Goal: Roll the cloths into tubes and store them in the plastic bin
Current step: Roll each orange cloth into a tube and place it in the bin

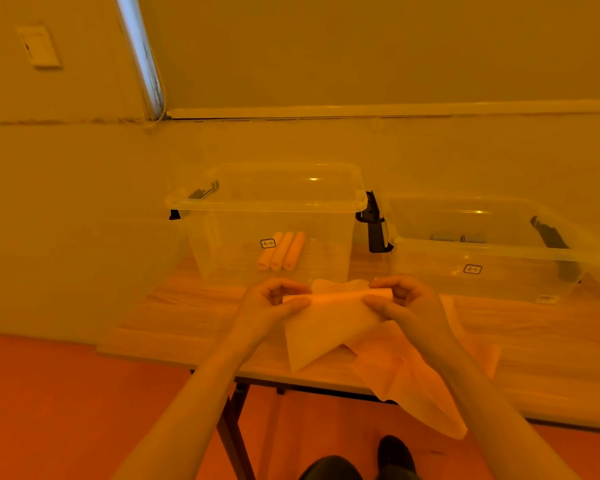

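Note:
A pale cloth (321, 327) is held over the table, its top edge curled into a short roll. My left hand (274, 303) pinches the roll's left end and my right hand (400, 301) pinches its right end. The unrolled part hangs down to a point. Under it lie more flat cloths (416, 372), one drooping over the table's front edge. Behind my hands stands a clear plastic bin (267, 206) with three rolled cloth tubes (282, 251) lying side by side on its floor.
A second, lower clear bin (482, 258) with black latches stands at the right on the wooden table (194, 306). A wall runs close behind both bins. The table's dark legs and my shoes show below, on a reddish floor.

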